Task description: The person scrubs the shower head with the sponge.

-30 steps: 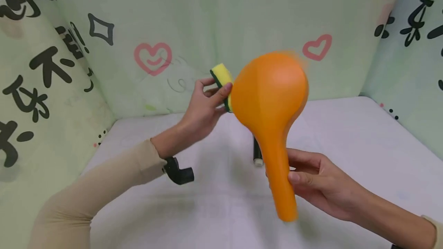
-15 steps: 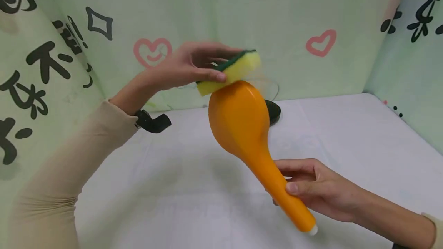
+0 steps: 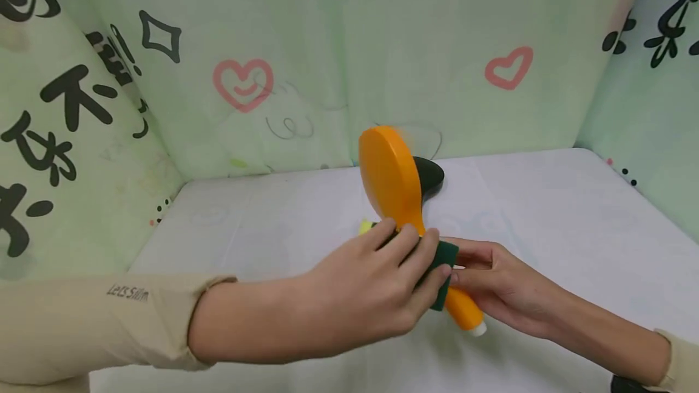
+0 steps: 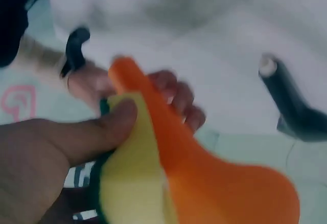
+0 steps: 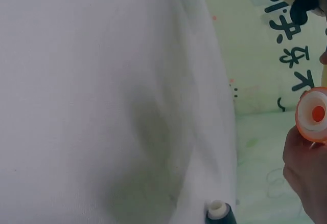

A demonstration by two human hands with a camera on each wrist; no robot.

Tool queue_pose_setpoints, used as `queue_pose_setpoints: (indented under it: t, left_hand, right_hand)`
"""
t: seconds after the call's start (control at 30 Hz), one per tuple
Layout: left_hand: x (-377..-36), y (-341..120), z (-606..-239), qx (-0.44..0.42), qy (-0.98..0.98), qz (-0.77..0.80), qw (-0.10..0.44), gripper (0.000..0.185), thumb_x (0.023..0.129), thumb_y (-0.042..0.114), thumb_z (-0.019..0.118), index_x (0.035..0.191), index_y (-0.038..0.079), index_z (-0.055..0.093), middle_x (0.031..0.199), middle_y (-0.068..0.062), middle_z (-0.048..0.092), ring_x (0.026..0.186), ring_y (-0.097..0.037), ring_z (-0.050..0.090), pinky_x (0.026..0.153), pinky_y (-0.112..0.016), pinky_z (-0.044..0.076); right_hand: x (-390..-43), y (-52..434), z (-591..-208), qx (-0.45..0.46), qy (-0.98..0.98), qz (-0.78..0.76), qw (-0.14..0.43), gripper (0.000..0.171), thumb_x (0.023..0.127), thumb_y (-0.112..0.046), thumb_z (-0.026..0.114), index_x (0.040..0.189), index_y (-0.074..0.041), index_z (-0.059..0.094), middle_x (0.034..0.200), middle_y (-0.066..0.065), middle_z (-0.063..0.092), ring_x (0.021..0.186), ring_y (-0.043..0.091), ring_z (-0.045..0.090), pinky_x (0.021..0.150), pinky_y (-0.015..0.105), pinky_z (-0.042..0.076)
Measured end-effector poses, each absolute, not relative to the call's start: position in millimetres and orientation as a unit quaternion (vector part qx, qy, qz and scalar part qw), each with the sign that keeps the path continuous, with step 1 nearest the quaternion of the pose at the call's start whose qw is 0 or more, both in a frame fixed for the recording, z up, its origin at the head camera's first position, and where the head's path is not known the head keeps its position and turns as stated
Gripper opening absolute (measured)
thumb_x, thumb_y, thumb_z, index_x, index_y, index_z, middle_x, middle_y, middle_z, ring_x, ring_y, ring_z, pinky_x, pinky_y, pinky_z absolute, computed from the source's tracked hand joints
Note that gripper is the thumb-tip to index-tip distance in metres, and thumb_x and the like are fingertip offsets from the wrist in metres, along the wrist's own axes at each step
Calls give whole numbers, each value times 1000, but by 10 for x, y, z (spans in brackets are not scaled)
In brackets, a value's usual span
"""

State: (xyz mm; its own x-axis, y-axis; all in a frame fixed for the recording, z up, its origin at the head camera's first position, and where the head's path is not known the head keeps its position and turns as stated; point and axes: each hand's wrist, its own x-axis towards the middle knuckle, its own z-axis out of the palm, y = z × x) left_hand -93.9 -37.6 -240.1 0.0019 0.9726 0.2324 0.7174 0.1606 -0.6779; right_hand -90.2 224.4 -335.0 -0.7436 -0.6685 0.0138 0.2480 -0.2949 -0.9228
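An orange handheld shower head (image 3: 389,168) is held up, tilted, above the table, its white threaded end (image 3: 478,329) pointing down. My right hand (image 3: 508,290) grips its handle from the right. My left hand (image 3: 377,290) holds a yellow and green scouring sponge (image 3: 449,259) against the neck and handle, back of the hand toward me. From the left wrist view, the thumb (image 4: 110,132) presses on the yellow side (image 4: 133,168), which lies along the orange handle (image 4: 153,116). In the right wrist view only the handle's open end (image 5: 312,114) shows.
A dark shower head (image 3: 429,176) stands behind the orange one, partly hidden; its pale handle end (image 4: 267,66) shows in the left wrist view. A white cloth (image 3: 546,211) covers the table. Green printed curtains (image 3: 306,29) close off the back and sides.
My left hand has moved the sponge from the side of the shower head over its top, then down to the neck and handle. The shower head has turned and tipped in my right hand.
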Motion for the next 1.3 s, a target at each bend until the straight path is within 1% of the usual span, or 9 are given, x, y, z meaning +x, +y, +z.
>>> queue_pose_setpoints:
  t: [0.1,0.23,0.37,0.5,0.63,0.77,0.93,1.13,1.3]
  left_hand:
    - [-835,-381,-2539,-617,-666,159,388,32,106,16,48,129,10,70,125,-19,67,99,-29,61,83,-36,49]
    - [-767,-391,-2551,-619,-659,159,396,33,106,14,45,129,7,69,127,-22,65,101,-31,61,85,-38,50]
    - [-774,-376,-2570,-619,-651,143,416,32,106,14,46,127,6,69,128,-23,65,100,-30,62,87,-40,52]
    - [-810,-350,-2579,-612,-645,127,440,31,105,12,48,125,5,70,126,-22,66,99,-31,63,91,-43,54]
    - [-842,-323,-2571,-597,-646,129,459,28,104,11,50,121,3,71,124,-22,67,99,-31,64,92,-44,54]
    - [-863,-312,-2571,-589,-654,121,459,27,104,11,50,119,3,72,123,-21,68,98,-31,63,90,-42,53]
    - [-862,-305,-2601,-600,-639,90,473,24,102,12,55,113,6,74,123,-21,68,92,-29,62,84,-40,54]
    - [-777,-317,-2684,-627,-633,71,448,26,103,13,52,116,9,75,123,-20,68,91,-28,62,84,-40,55]
    - [-756,-344,-2701,-633,-632,69,443,24,104,16,51,117,13,72,124,-19,68,91,-29,64,88,-40,56]
  right_hand:
    - [-858,2260,-3370,-219,514,-777,290,47,107,4,39,152,-6,44,147,12,54,123,22,58,107,35,48]
    - [-823,2259,-3358,-212,489,-791,301,51,107,2,41,157,-2,30,155,15,45,133,24,53,111,39,45]
    - [-829,2269,-3374,-212,473,-800,303,45,108,-3,44,153,0,37,149,14,51,127,22,55,111,38,45]
    - [-862,2280,-3349,-213,449,-817,293,45,107,2,40,151,-5,41,142,10,55,120,20,57,109,35,46]
    - [-874,2285,-3268,-178,398,-854,285,50,107,4,32,155,-9,39,148,8,48,126,21,54,113,33,42]
    - [-869,2282,-3223,-142,317,-896,277,50,108,4,27,153,-9,44,155,8,44,135,24,51,116,34,37]
    - [-879,2276,-3235,-155,310,-902,258,47,110,3,31,151,-11,49,150,8,51,130,25,56,113,34,41]
    - [-920,2282,-3212,-161,316,-909,218,49,108,6,31,151,-11,47,146,12,53,130,30,56,112,39,42]
    - [-890,2277,-3186,-182,286,-905,258,52,109,4,25,154,-14,44,145,13,53,132,29,55,114,39,40]
